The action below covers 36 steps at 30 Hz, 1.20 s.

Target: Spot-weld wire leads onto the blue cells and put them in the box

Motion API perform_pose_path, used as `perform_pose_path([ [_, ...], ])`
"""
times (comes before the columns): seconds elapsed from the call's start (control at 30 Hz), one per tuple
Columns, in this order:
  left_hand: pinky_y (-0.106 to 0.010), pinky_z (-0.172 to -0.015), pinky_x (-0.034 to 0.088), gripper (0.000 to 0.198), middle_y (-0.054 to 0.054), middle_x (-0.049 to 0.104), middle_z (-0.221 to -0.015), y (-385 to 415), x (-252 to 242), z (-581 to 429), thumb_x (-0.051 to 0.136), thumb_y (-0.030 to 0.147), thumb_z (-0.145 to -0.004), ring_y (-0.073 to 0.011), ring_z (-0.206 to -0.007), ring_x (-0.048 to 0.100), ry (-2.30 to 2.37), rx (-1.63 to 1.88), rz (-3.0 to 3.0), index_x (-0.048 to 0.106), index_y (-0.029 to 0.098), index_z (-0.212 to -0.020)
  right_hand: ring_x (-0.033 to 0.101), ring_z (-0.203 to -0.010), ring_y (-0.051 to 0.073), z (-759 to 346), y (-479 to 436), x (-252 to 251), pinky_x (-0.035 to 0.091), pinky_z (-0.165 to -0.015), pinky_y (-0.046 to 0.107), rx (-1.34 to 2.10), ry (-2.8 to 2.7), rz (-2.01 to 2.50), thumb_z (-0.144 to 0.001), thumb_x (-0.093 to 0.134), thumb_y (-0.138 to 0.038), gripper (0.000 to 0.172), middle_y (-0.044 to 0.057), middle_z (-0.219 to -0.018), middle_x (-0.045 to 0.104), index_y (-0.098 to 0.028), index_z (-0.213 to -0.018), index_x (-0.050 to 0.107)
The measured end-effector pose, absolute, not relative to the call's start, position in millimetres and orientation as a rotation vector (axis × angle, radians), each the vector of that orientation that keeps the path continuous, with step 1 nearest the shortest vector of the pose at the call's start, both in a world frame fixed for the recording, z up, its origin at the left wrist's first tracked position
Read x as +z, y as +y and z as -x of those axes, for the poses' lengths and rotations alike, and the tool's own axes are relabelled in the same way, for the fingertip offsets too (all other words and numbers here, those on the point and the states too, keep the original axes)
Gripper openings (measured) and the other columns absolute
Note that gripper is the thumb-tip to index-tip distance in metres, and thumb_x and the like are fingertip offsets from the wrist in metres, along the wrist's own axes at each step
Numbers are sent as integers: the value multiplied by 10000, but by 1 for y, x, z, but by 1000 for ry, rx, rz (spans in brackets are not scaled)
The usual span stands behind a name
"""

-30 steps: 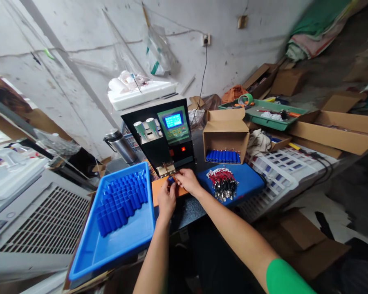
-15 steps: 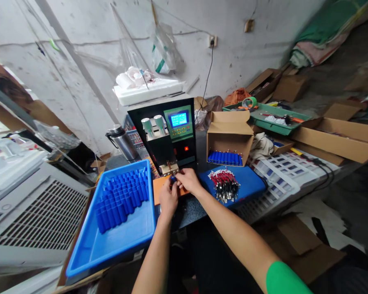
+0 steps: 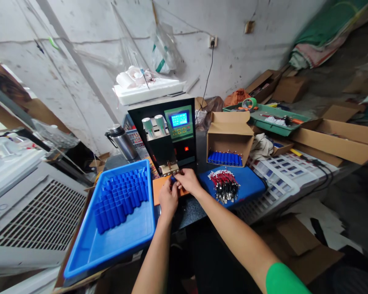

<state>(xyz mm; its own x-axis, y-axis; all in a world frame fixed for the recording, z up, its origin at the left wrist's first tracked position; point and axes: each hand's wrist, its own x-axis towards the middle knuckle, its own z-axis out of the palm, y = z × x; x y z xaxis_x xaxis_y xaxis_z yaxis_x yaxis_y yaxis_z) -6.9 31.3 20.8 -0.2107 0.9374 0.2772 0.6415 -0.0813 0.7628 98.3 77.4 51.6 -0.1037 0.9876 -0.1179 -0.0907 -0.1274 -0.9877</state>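
My left hand [image 3: 168, 196] is closed on a blue cylindrical battery cell [image 3: 173, 179], of which only a small part shows between my fingers. From the right, my right hand [image 3: 186, 180] pinches close against the same cell; anything smaller in its fingertips is hidden. Both hands are just under the electrode tips [image 3: 169, 166] of a black spot welder [image 3: 159, 153] with a lit blue screen. Below them lies an orange board [image 3: 158, 190]. Right of my hands, a bundle of red and black wire leads [image 3: 225, 183] with white connectors rests on a blue pad [image 3: 252, 183].
On the left, a blue tray [image 3: 95, 255] holds many upright blue cells [image 3: 119, 204]. An open cardboard box [image 3: 230, 141] with a row of blue cells stands behind the pad. A steel flask [image 3: 122, 143] is left of the welder; a green tray [image 3: 272, 118] lies far right.
Both hands stay at the electrodes with almost no movement. The view has shifted very slightly.
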Motion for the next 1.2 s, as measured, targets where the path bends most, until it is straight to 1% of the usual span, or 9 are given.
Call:
perform_pose_path([
  [0.17, -290, -697, 466, 339, -68, 720, -861, 32, 20, 7, 494, 315, -910, -205, -780, 661, 1849, 1199, -1710, 643, 197, -1191, 536, -368, 92, -99, 75, 57, 440, -380, 159, 1432, -1124, 1177, -803, 624, -162, 166, -56, -430, 549, -173, -653, 555],
  [0.3, -292, -696, 462, 341, -71, 724, -876, 32, 20, 7, 494, 325, -908, -209, -788, 662, 1860, 1208, -1704, 644, 193, -1185, 554, -384, 95, -98, 74, 59, 444, -378, 155, 1418, -1126, 1184, -795, 625, -155, 160, -53, -447, 557, -173, -653, 553],
  [0.4, -295, -693, 461, 358, -79, 726, -902, 32, 20, 6, 494, 337, -906, -215, -797, 662, 1867, 1206, -1692, 637, 189, -1200, 574, -402, 108, -97, 74, 59, 454, -378, 166, 1395, -1132, 1200, -786, 631, -156, 156, -50, -460, 565, -177, -652, 555],
  [0.7, -302, -724, 462, 377, -86, 729, -945, 33, 17, 7, 490, 327, -912, -220, -839, 669, 1873, 1196, -1695, 619, 188, -1237, 572, -400, 110, -96, 75, 56, 458, -381, 167, 1385, -1136, 1214, -775, 641, -164, 155, -52, -450, 557, -181, -654, 547],
  [0.83, -293, -700, 458, 367, -76, 727, -920, 33, 18, 7, 489, 326, -915, -212, -808, 665, 1869, 1195, -1697, 619, 196, -1233, 571, -404, 111, -97, 74, 55, 461, -385, 171, 1382, -1139, 1195, -776, 635, -170, 152, -52, -454, 557, -182, -654, 547],
  [1.03, -301, -693, 448, 326, -78, 716, -865, 31, 22, 5, 495, 316, -909, -215, -790, 655, 1909, 1171, -1691, 652, 182, -1162, 584, -430, 120, -97, 75, 52, 473, -404, 183, 1373, -1149, 1196, -771, 657, -193, 142, -49, -475, 567, -184, -666, 562],
  [1.2, -283, -687, 453, 316, -61, 710, -845, 30, 24, 4, 490, 348, -920, -193, -762, 649, 1866, 1188, -1693, 661, 199, -1140, 569, -424, 97, -98, 78, 41, 456, -409, 154, 1343, -1187, 1165, -826, 645, -260, 153, -51, -481, 560, -170, -720, 581],
])
